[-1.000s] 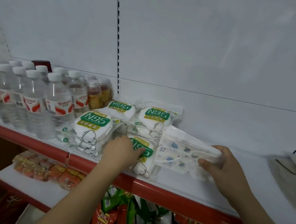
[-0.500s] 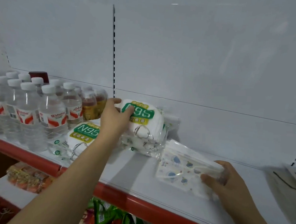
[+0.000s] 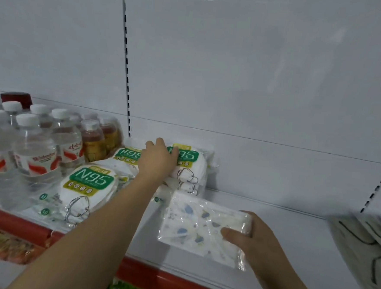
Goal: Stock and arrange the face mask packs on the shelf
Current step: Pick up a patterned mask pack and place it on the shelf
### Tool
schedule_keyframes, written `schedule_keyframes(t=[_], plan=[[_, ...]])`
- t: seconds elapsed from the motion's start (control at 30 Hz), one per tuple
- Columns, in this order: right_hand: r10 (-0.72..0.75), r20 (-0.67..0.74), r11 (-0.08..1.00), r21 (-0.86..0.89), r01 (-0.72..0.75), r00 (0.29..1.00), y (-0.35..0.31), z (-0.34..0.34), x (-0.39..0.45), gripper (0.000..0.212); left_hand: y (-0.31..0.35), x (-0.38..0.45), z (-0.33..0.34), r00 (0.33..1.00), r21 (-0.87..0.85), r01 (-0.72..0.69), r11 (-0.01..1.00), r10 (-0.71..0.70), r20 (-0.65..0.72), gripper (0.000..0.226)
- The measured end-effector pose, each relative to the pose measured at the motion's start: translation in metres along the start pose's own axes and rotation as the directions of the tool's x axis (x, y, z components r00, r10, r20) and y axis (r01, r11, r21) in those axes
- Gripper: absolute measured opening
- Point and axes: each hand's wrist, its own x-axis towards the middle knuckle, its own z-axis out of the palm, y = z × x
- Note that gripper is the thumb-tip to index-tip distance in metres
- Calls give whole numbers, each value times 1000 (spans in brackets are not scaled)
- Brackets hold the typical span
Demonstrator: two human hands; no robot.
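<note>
White N95 mask packs with green labels lie on the white shelf (image 3: 280,232): one at the front (image 3: 87,182), one behind it (image 3: 126,154), and a stack (image 3: 190,167) against the back panel. My left hand (image 3: 159,160) lies on top of that rear stack with its fingers stretched out over the label. My right hand (image 3: 261,244) grips a clear pack of printed children's masks (image 3: 199,224) by its right end, thumb on top. That pack lies on the shelf just in front of the rear stack.
Water bottles (image 3: 26,151) and amber drink bottles (image 3: 95,142) fill the shelf's left side. Grey masks (image 3: 369,242) lie at the far right. A red strip (image 3: 175,281) runs along the shelf's front edge, with snack packets (image 3: 4,244) on the shelf below.
My left hand lifted an N95 pack from the shelf front and set it on the stack at the back. The right hand kept hold of the printed pack and shifted it slightly.
</note>
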Motion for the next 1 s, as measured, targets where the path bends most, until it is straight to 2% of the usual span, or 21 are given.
schedule_keyframes(t=[0.1,0.2,0.27,0.3,0.33,0.4,0.47,0.5,0.57,0.73,0.83,0.9,1.0], plan=[[46,78,999,24,-48,996,-10,21,2,29,-2,-3,-22,999,-77,-13,997,10,-39,53],[99,102,990,92,-108,990,-15,47,10,34,-7,-28,-56,990,-147,-69,987,50,-129,41],[123,102,983,122,-135,987,-16,64,14,32,-16,-54,-73,973,-166,-177,970,147,-178,28],[127,102,985,108,-138,987,-15,72,16,29,-22,-68,-80,959,-164,-259,952,233,-158,24],[125,97,989,72,-133,987,-14,79,17,25,-28,-81,-86,936,-150,-349,925,339,-91,23],[100,64,993,-62,-96,993,-9,91,21,24,-41,-100,-91,847,-104,-486,868,497,190,26],[78,17,977,-198,-73,997,-5,98,22,31,-54,-111,-87,721,-37,-531,847,474,506,44],[72,6,969,-236,-69,997,-5,99,23,32,-60,-115,-83,669,-10,-531,847,426,609,58],[82,10,957,-278,-77,997,-6,99,23,30,-68,-121,-73,621,34,-539,842,370,691,73],[99,73,908,-415,-60,992,-12,100,21,31,-78,-119,-64,636,83,-611,787,427,643,59],[53,39,775,-632,-17,998,-18,99,20,57,-78,-120,-65,629,80,-597,798,404,664,58],[7,-23,720,-693,-20,1000,-21,98,17,68,-78,-120,-66,650,108,-591,800,392,652,57],[-2,-18,688,-725,-12,1000,-21,99,8,53,-77,-122,-65,653,116,-599,792,400,643,54]])
